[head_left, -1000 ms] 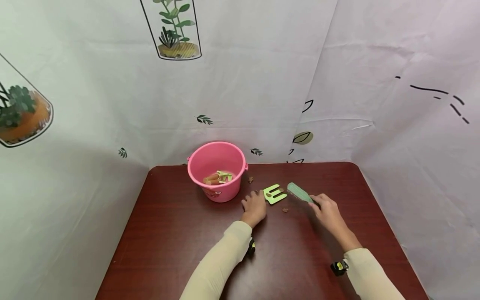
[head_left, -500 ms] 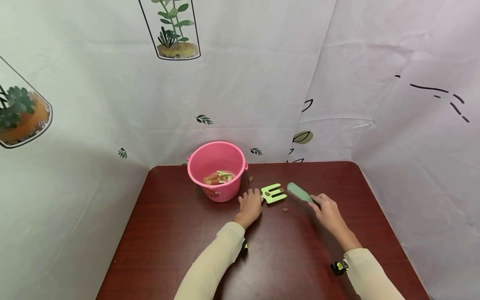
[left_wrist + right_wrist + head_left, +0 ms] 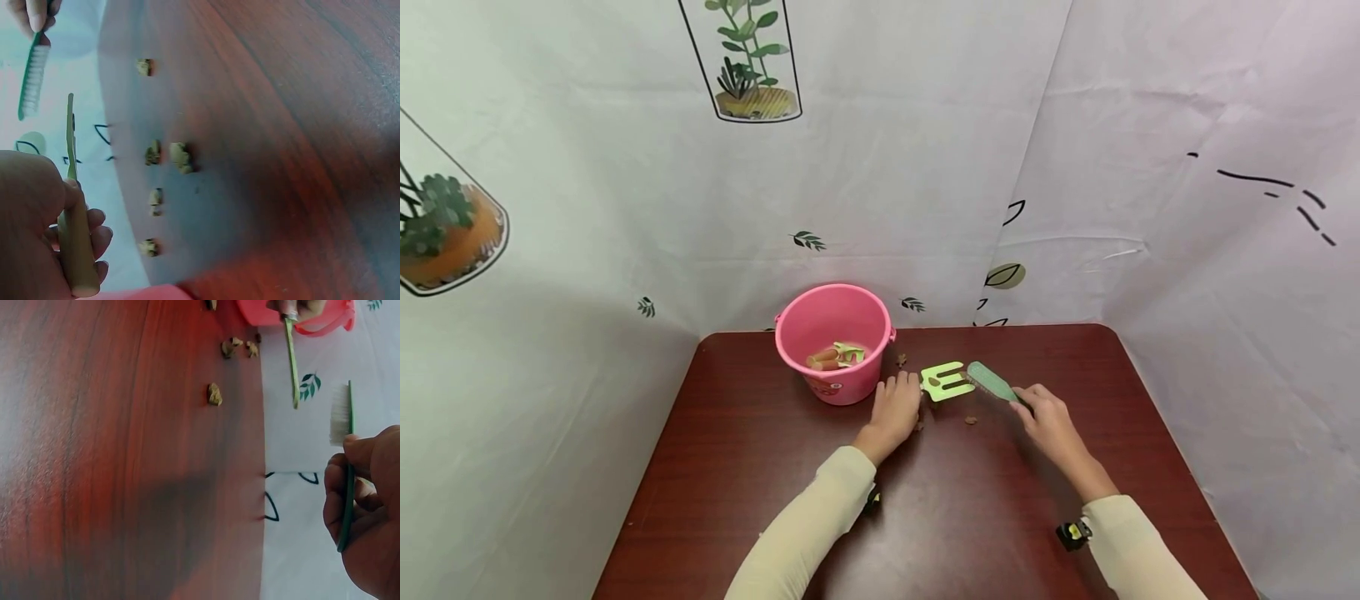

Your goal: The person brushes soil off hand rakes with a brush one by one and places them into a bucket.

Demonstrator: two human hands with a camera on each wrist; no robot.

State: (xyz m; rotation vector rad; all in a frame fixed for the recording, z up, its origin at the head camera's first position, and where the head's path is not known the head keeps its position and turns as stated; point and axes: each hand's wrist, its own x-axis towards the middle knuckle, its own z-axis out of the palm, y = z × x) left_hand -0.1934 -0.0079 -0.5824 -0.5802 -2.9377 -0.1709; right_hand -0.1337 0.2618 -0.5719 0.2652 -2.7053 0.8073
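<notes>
The left hand grips the wooden handle of a small green rake, which is held above the table with its tines pointing right. A brown piece shows on the rake. In the right hand is a green brush with white bristles, its head close to the tine tips; whether they touch I cannot tell. Several small brown pieces, one of them a lump, lie on the table below.
A pink bucket stands at the back of the dark red table, left of the hands, holding tools with wooden handles and green heads. Behind the table hangs a white printed cloth.
The left hand has drawn back to the left with the rake, whose head now sits slightly higher in view. The brush has shifted a little left. Another brown piece shows beside the left hand.
</notes>
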